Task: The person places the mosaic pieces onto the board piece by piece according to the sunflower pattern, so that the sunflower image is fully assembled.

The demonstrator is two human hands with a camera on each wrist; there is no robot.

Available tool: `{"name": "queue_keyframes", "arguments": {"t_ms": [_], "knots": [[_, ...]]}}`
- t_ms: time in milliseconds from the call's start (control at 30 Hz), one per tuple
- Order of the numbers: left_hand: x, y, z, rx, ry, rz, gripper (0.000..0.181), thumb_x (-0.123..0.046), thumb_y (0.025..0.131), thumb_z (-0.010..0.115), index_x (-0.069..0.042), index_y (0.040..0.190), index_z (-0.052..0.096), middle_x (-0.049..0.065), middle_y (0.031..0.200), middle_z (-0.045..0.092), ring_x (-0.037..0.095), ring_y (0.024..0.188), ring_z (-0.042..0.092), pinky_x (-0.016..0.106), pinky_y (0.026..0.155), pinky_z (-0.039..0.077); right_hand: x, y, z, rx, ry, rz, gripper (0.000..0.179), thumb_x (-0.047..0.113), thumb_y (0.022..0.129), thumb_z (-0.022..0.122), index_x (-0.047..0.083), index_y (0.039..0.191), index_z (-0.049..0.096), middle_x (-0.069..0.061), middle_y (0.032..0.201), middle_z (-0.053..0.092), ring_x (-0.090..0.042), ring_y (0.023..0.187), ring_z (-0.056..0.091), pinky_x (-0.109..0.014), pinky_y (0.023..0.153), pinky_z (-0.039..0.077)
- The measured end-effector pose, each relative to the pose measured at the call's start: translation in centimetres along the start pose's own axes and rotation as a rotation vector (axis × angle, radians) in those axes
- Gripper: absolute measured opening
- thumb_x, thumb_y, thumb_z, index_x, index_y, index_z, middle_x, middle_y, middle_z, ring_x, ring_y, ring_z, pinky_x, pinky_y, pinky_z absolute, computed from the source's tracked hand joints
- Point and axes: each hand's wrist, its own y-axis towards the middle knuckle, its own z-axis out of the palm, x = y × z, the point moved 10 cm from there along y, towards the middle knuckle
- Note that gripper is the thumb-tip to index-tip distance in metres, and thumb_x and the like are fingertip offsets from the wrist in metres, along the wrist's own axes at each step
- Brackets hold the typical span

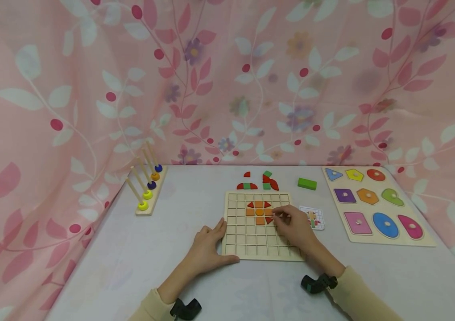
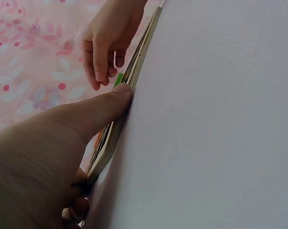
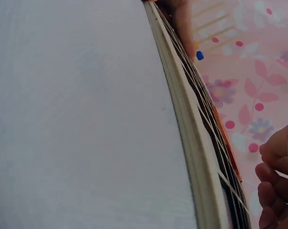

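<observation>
A pale wooden grid board [image 1: 247, 243] lies on the white table. My left hand [image 1: 205, 249] touches its near left corner, fingers along the left side and the thumb [image 2: 110, 98] straight along the near edge. My right hand [image 1: 295, 225] is over the board's right half, its fingers loosely bent and the fingertips right at the orange square [image 1: 269, 212]. No piece shows between those fingertips in the right wrist view. The inlaid pieces include orange squares, red triangles [image 1: 250, 205] and a round orange piece [image 1: 259, 212] in the middle.
Beyond the board lie loose red [image 1: 247, 174] and green pieces, with a green block [image 1: 307, 183] farther right. A pattern card [image 1: 316, 218] sits beside my right hand. At right is a shape puzzle board [image 1: 392, 238]; at left, a peg stand [image 1: 147, 210] with beads.
</observation>
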Motion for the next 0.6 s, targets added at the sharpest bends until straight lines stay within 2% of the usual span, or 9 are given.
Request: {"name": "queue_keyframes", "arguments": {"t_ms": [133,267,433,600], "knots": [[0.0,0.0,0.0,0.0,0.0,-0.001,0.116,-0.069,0.076,0.086,-0.006,0.162,0.041,0.006,0.172,0.033,0.012,0.088,0.034,0.031,0.077,0.03,1.4,0.8,-0.8,-0.022,0.005,-0.062,0.018,0.005,0.096,0.077,0.002,0.113,0.078,-0.005,0.098,0.073,-0.018,0.085,0.058,-0.024,0.068,0.048],[-0.1,0.0,-0.1,-0.004,0.0,0.004,0.116,-0.069,0.076,0.086,-0.006,0.162,0.041,0.007,0.172,0.033,0.013,0.087,0.034,0.03,0.075,0.03,2.0,2.9,-2.0,-0.052,-0.019,-0.112,0.019,0.007,0.096,0.078,-0.001,0.113,0.078,-0.01,0.098,0.075,-0.021,0.084,0.061,-0.026,0.064,0.047],[-0.2,0.0,-0.2,-0.012,0.007,0.006,0.116,-0.068,0.076,0.086,-0.006,0.162,0.041,0.006,0.172,0.033,0.012,0.087,0.034,0.03,0.074,0.03,0.7,6.8,-2.9,-0.041,-0.024,-0.04,0.024,0.012,0.099,0.075,-0.004,0.117,0.076,-0.016,0.102,0.075,-0.029,0.089,0.064,-0.03,0.068,0.047],[-0.3,-0.1,-0.2,-0.006,-0.006,0.005,0.115,-0.067,0.076,0.087,-0.005,0.162,0.041,0.008,0.172,0.034,0.013,0.087,0.034,0.03,0.074,0.03,-1.0,10.2,-2.6,-0.019,-0.043,0.024,0.027,0.013,0.101,0.071,-0.005,0.12,0.075,-0.019,0.104,0.075,-0.031,0.086,0.064,-0.034,0.07,0.048]]}}
